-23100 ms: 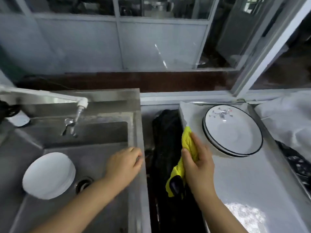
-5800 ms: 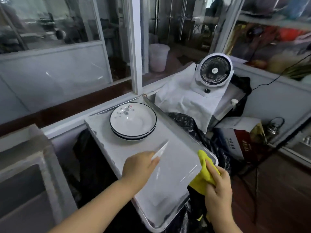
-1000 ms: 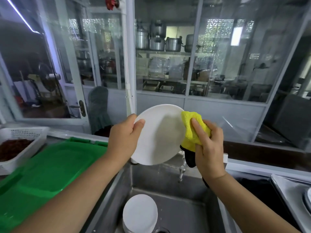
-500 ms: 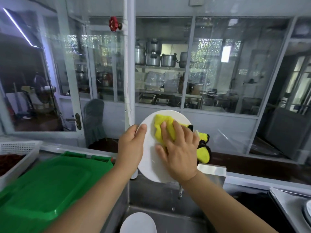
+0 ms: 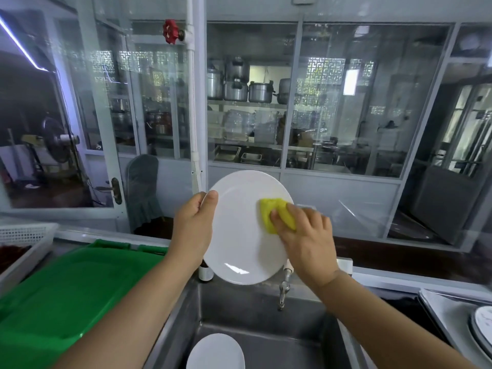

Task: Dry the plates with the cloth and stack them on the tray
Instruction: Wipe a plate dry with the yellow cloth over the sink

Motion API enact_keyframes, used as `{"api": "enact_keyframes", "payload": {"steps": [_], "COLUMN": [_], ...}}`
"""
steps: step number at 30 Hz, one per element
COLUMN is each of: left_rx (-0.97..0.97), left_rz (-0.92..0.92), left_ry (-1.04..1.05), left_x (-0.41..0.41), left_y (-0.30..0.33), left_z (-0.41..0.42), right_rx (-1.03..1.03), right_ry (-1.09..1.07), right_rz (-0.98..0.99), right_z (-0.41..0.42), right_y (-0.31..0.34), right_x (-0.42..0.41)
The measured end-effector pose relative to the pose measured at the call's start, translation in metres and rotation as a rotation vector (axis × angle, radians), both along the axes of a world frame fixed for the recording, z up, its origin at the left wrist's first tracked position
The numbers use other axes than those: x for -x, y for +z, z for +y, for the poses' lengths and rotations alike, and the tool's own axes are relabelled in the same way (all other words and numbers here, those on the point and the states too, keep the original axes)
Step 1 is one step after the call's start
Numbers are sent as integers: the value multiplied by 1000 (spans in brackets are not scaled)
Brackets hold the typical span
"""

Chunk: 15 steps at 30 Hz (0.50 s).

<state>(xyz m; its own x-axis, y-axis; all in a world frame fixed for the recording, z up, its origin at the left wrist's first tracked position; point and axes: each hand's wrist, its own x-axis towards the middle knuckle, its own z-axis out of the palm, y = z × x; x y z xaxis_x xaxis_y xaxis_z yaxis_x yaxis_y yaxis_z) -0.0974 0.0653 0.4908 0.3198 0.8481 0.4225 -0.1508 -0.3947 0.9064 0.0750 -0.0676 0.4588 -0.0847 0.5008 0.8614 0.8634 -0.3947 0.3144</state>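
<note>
A white plate (image 5: pixel 241 235) was held upright above the sink (image 5: pixel 261 328), its face turned toward the camera. Its left rim was gripped by the left hand (image 5: pixel 194 230), with the thumb laid over the front edge and the fingers hidden behind. A yellow cloth (image 5: pixel 277 215) was pressed against the plate's upper right part by the right hand (image 5: pixel 306 241), whose fingers were curled over the cloth, so that only a bunched part of it was seen beyond the fingertips. Below the hands, at the bottom of the sink, a stack of plates (image 5: pixel 215 352) was seen, partly cut off by the frame edge. A tap (image 5: pixel 283 286) was seen just beneath the right hand, behind the held plate's lower edge. To the left of the left forearm a green lid (image 5: pixel 66 294) was spread, and beyond it a white basket (image 5: pixel 24 235) was placed. Far to the right of the right arm, the tray (image 5: pixel 447 307) was visible at the frame edge, with a dark-rimmed plate (image 5: pixel 483 326) lying on it. Glass partitions and shelves of pots (image 5: pixel 239 86) were seen behind.
</note>
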Motion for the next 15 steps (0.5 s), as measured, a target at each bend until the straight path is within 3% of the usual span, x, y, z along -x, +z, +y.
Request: {"api": "enact_keyframes", "payload": {"steps": [7, 12, 15], "left_rx": [37, 88, 63], "left_rz": [-15, -35, -34], "left_ry": [-4, 81, 90], "left_x": [-16, -16, -10], "left_y": [-3, 0, -4], "left_z": [-23, -19, -15], "right_rx": [-85, 63, 181], "right_ry": [41, 88, 120], "right_rz": [53, 224, 175], "right_z": [28, 26, 12], "right_y": [31, 6, 1], "right_x": [43, 84, 81]}}
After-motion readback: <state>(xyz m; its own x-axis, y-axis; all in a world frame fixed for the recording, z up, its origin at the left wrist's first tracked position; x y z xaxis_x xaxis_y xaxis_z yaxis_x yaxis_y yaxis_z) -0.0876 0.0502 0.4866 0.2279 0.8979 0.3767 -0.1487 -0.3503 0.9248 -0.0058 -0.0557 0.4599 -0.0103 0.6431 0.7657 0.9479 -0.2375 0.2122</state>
